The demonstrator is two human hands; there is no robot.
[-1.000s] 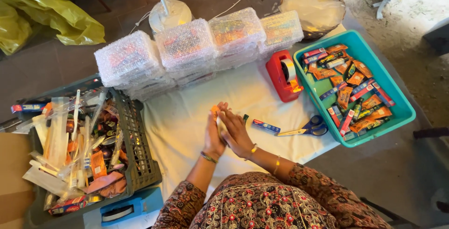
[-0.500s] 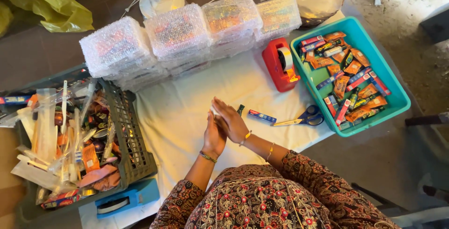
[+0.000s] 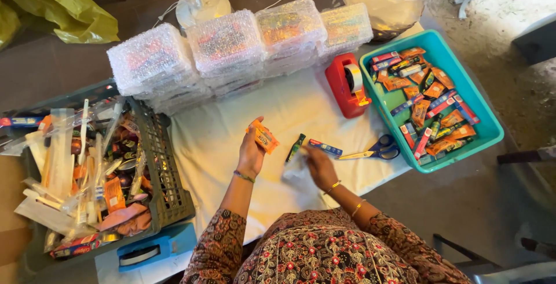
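L hand pinches a small orange packet between thumb and fingertips, lifted off the white cloth, tilted w/ its long end toward 4 o'clock. R hand is down on the cloth, fingers loosely curled on a clear plastic sleeve; can't tell if it's gripped or just pressed flat.

Change vs half a sec ago: then both palms were pressed together over the cloth; now they're apart, L up w/ the packet, R lower at 3 o'clock of it. Reads as the packet now singled out in one hand and the other hand freed for the sleeve.

Just at 12 o'clock of the R hand: 1 thin green stick pack, 1 blue stick pack. Further to 3 o'clock: 1 pair blue-handled scissors, then 1 teal tray full of orange, blue and red packets, too many and too overlapped to count. 1 red tape dispenser at 1 o'clock. Along 12 o'clock, 4 bubble-wrapped stacks in a row. At 9 o'clock, 1 dark crate crammed w/ mixed wrapped items. 1 blue tape dispenser at 7 o'clock.
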